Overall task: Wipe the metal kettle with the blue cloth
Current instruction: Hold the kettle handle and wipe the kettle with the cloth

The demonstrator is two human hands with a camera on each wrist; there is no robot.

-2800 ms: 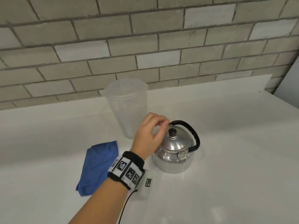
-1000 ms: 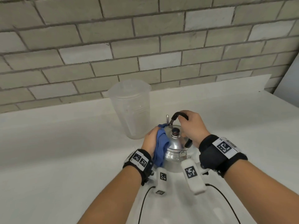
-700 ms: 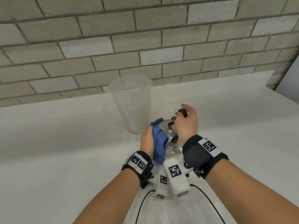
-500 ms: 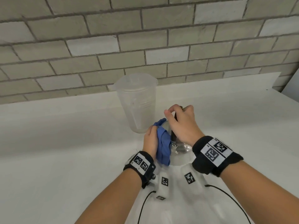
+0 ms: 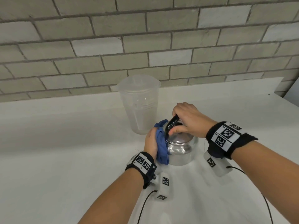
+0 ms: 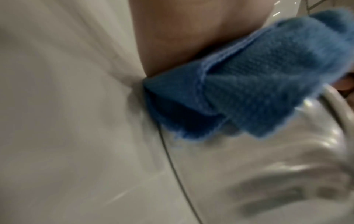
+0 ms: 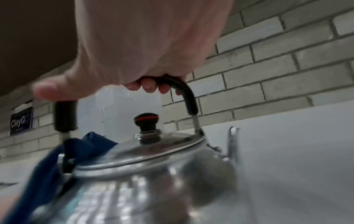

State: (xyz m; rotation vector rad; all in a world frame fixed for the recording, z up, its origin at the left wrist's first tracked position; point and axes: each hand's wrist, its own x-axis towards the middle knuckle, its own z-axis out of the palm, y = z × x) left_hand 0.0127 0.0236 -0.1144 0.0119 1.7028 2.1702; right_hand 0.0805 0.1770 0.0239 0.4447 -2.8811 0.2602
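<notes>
The metal kettle (image 5: pixel 181 147) stands on the white counter (image 5: pixel 64 151), just in front of the clear plastic jug (image 5: pixel 140 105). Risk: sideways pressure from wiping could slide or tip the kettle toward the jug if the handle grip loosens. The right hand (image 5: pixel 188 119) is curled round the black handle (image 7: pixel 188 97) above the lid. The left hand (image 5: pixel 150 142) presses the bunched blue cloth (image 5: pixel 161 147) against the kettle's left wall, fingers hidden behind the cloth.
</notes>
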